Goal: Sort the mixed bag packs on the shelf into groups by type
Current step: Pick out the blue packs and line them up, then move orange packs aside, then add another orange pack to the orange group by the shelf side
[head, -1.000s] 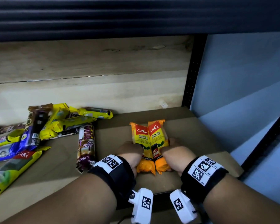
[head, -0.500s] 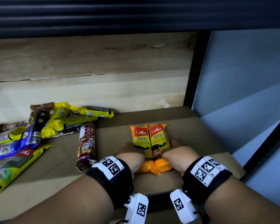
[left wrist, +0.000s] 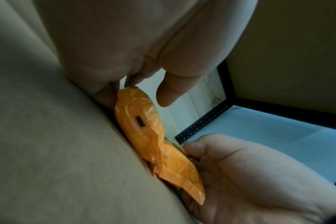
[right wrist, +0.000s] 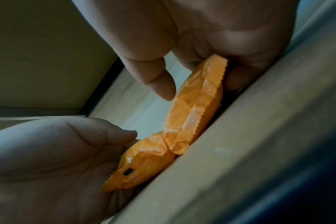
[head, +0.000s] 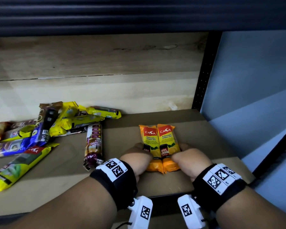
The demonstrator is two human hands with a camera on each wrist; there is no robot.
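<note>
Two orange CASA garbage-bag packs lie side by side, touching, on the right part of the brown shelf (head: 196,139). My left hand (head: 141,150) grips the left orange pack (head: 149,138) at its near half, and my right hand (head: 178,151) grips the right orange pack (head: 167,137) the same way. In the left wrist view, fingers curl at the left pack (left wrist: 138,116) while the thumb (left wrist: 169,92) hovers just over it. The right wrist view shows the right pack (right wrist: 194,109) held at its crimped end, the left pack (right wrist: 144,163) beside it.
A loose heap of yellow, purple and brown packs (head: 59,123) fills the shelf's left rear. A brown draw-string pack (head: 93,146) lies alone between heap and hands; a green-yellow pack (head: 21,164) lies near the left front. A black upright post (head: 203,83) stands at the right rear.
The two orange packs, earlier splayed apart at their far ends, now lie parallel and flat against each other. Both hands stayed on them.
</note>
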